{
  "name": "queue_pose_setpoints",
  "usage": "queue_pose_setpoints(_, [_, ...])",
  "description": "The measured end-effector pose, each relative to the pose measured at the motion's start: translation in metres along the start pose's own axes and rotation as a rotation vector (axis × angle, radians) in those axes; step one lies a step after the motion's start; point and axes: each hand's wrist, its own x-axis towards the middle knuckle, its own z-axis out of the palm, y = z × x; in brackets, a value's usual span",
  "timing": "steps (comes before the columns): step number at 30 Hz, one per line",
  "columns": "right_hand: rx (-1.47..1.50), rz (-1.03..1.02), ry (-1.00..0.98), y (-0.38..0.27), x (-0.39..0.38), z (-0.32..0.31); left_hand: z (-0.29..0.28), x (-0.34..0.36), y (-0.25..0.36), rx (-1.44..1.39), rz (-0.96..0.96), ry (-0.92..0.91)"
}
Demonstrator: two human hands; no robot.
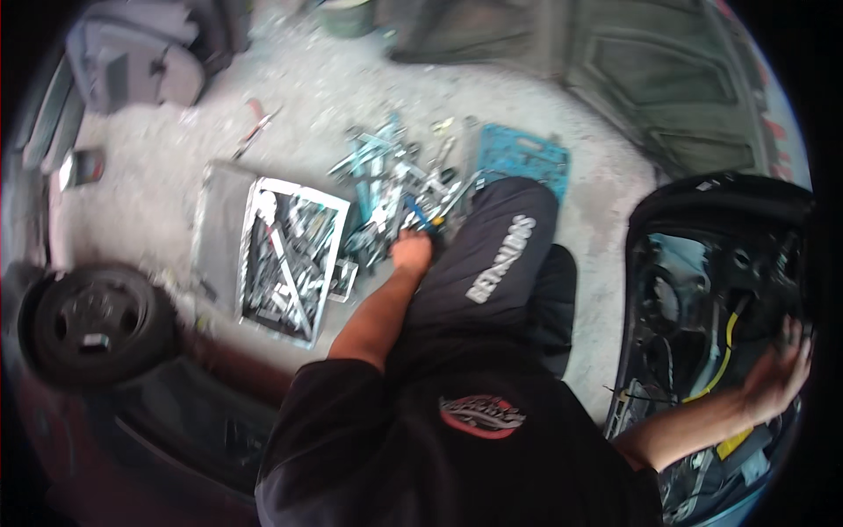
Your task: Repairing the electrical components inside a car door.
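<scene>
My left hand (413,251) reaches down to a loose heap of metal hand tools (378,167) on the floor, its fingertips among them. Close by its fingers lie a blue-handled tool (415,209) and a small yellow piece (437,222). The fingers are blurred and partly hidden, so a hold cannot be made out. Far to the right, my right hand (780,373) is at the edge of a stripped car door (645,290) with exposed wiring. Its fingers are stretched and apart, with nothing seen in them.
A silver-rimmed tray (342,220) full of tools stands left of the heap. Beyond my knee lies a blue tool case (522,156). A wheel (97,325), a can (83,167), orange-handled pliers (255,132) and dark panels (650,79) lie around.
</scene>
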Motion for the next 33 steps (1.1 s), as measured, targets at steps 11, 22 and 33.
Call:
queue_pose_setpoints(11, [-0.137,-0.098,0.51,0.008,0.022,0.117,-0.047,-0.006,0.029,-0.096,-0.129,-0.188])
queue_pose_setpoints(22, [-0.215,-0.112,0.425,0.006,0.009,0.095,-0.179,-0.11,-0.025,-0.545,-0.306,-0.34])
queue_pose_setpoints(33, [-0.111,-0.055,0.318,-0.02,-0.006,0.069,-0.322,-0.287,0.203,-1.309,0.387,0.049])
